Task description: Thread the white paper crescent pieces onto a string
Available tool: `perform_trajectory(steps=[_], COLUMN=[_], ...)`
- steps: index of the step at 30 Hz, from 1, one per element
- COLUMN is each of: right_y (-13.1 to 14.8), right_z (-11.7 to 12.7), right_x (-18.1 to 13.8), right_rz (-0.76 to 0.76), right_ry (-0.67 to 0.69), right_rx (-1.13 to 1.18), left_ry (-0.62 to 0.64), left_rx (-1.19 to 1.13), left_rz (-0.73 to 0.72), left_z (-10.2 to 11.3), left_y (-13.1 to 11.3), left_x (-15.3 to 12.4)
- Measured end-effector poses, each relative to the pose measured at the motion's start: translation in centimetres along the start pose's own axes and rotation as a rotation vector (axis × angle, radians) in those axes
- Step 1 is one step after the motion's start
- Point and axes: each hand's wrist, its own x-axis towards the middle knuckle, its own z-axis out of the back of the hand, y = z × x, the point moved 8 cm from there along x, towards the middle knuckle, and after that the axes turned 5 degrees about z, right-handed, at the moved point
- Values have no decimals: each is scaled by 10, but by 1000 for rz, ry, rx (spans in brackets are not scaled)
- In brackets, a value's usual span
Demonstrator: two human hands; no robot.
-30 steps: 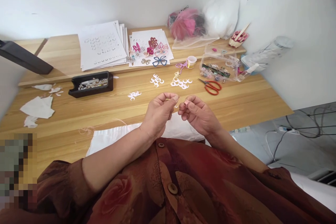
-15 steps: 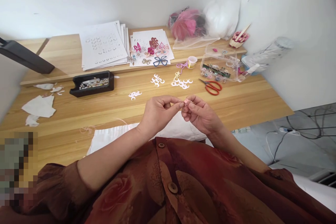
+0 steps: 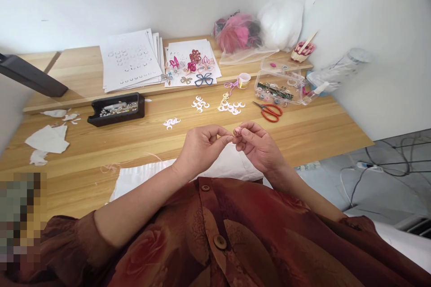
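Between the thumb and fingers of my right hand (image 3: 257,145) is a small pink piece (image 3: 237,131), too small to name more exactly. My left hand (image 3: 205,145) is pinched close beside it, its thumb and index fingertip pressed together near the piece's lower left. Whatever that pinch holds is too fine to make out. Both hands hover over a white cloth (image 3: 144,176) at the table's front edge. Beyond them lie several white crescent-shaped pieces (image 3: 171,122) in small groups. Red-handled scissors (image 3: 272,111) rest to the right.
A black tray (image 3: 117,119) of beads stands at left. Along the back shelf are paper sheets (image 3: 129,60), colourful flower ornaments (image 3: 191,67) and a bag of pink fluff (image 3: 239,31). A clear plastic box (image 3: 279,85) sits at right; cables (image 3: 387,161) run on the floor.
My left fingertips have slipped down and slightly away from the pink piece, which stays in my right hand. The whole view has shifted a little.
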Motion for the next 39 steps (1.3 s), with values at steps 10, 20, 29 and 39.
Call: perform_trajectory(steps=[10, 20, 29, 39], right_y=[5, 16, 24, 17], right_z=[1, 6, 7, 11], right_x=[-2, -3, -4, -1], right_rz=[152, 246, 270, 287], right_ry=[51, -50, -87, -56], right_rx=[-159, -335, -443, -452], left_ry=[91, 85, 115, 119], left_rx=[-19, -125, -283, -304], left_rz=[108, 186, 217, 190], left_z=[-6, -7, -14, -16], left_y=[8, 23, 25, 25], left_x=[1, 4, 6, 8])
